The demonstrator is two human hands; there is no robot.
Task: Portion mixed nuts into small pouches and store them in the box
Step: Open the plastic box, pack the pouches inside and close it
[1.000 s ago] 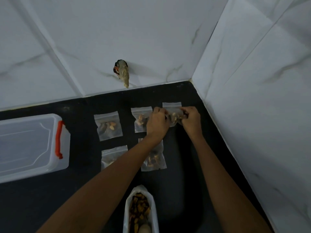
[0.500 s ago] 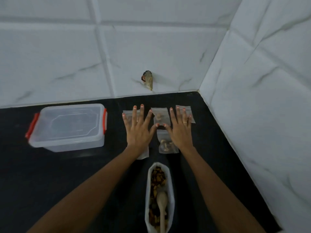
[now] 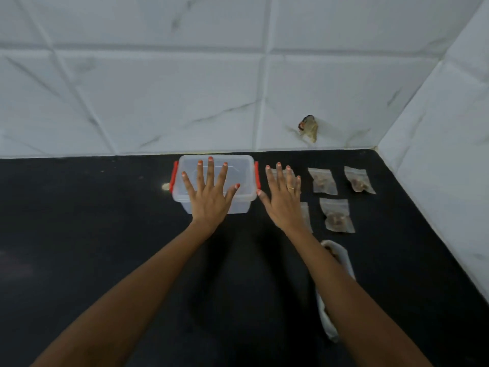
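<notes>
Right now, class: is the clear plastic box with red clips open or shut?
Shut: its lid covers the clear plastic box; left hand spread over it.

1. This looks like a kitchen: a glossy black stone countertop (image 3: 79, 234) fills the lower frame.
2. White marble-veined wall tiles (image 3: 158, 102) rise behind it and meet in a corner at upper right.
3. A clear plastic food box with red clips (image 3: 243, 169) sits mid-frame.

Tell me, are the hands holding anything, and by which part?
Nothing is held. The left hand is spread open over the box lid, the right hand over the pouches beside it.
</notes>
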